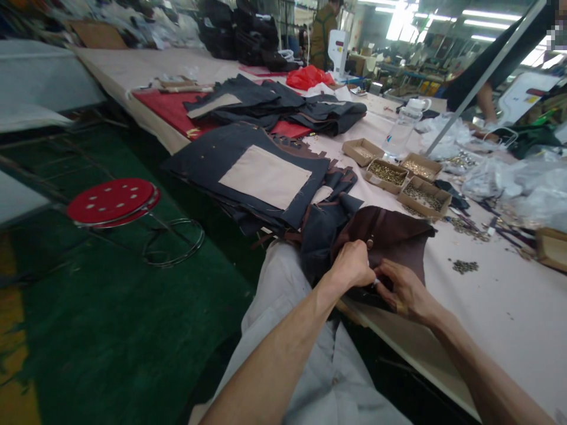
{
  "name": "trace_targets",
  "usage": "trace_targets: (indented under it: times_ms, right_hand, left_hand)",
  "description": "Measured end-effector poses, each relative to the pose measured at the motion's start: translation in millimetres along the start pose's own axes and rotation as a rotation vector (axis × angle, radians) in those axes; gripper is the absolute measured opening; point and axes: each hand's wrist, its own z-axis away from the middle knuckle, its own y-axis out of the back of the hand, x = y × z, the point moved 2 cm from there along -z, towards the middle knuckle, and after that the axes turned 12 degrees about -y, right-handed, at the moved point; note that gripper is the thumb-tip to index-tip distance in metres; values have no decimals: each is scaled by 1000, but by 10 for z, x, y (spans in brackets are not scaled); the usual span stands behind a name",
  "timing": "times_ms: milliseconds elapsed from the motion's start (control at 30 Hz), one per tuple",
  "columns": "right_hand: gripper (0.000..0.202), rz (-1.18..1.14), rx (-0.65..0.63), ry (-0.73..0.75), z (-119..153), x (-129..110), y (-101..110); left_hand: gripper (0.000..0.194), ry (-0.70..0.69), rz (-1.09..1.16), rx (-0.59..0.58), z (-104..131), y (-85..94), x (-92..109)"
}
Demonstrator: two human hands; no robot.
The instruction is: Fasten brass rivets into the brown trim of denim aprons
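Brown leather-like piece (398, 236), one, with round metal stud (370, 243): at the near edge of the table (509, 342), folded, slightly raised, overlapping dark fabric (321, 233) at nine o'clock (clock centred on the piece, twelve pointing away from the wearer). Left hand (354, 264), at seven: curled nearly closed, apparently gripping the piece just below the stud, exact pinch point hidden. Right hand (405, 289), at five: half-curled, fingertips meeting those of the left; impossible to tell whether pinching or only pressing. Between the fingertips, small pale item (375, 282), too small to identify. Step in hand, as judged: fine two-handed work on the lower part of the piece. Called for next, as judged: left grip held steady, right fingertips precisely placed, fold kept from slipping. Further out: loose metal fittings (465, 267) at three; open carton of small hardware (425, 198) at one; clear bottle (403, 127) at twelve; stacked dark panels with beige patch (266, 177) at ten; red stool (113, 200) at nine, beyond the table.
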Motion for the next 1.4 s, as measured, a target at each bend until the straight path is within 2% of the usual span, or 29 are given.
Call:
trace_targets:
  times_ms: [133,233,433,567,733,900,1067,1233,1333,1400]
  right_hand:
    - [3,-54,-25,-62,-24,-67,32]
    - [7,-123,-56,-204,-59,-97,78]
    - [17,-226,-208,-467,-205,-26,180]
    - [19,-316,-322,-511,-291,11,250]
    - [21,-443,-486,-532,-378,35,256]
    - [10,-332,-524,-577,-539,58,227]
    - [1,-216,-566,-651,-691,108,229]
    - [5,-169,-507,-698,-759,55,247]
    - [5,-169,-475,-678,-733,-7,264]
    - [4,-189,-443,-611,-677,-27,261]
  left_hand:
    - [19,-2,27,2,-6,-14,-14]
    - [21,-3,49,5,-17,-40,-39]
    - [32,-19,56,18,-28,-78,-63]
    - [38,-19,39,36,-4,-52,-35]
    - [35,-23,42,29,23,-6,-15]
    - [25,-21,60,-12,40,14,-14]
    - [25,11,139,-13,30,-7,-61]
    - [17,-87,79,-11,-26,-15,-92]
    - [15,-143,11,60,95,-28,-20]
    - [17,-184,-60,206,270,-41,66]
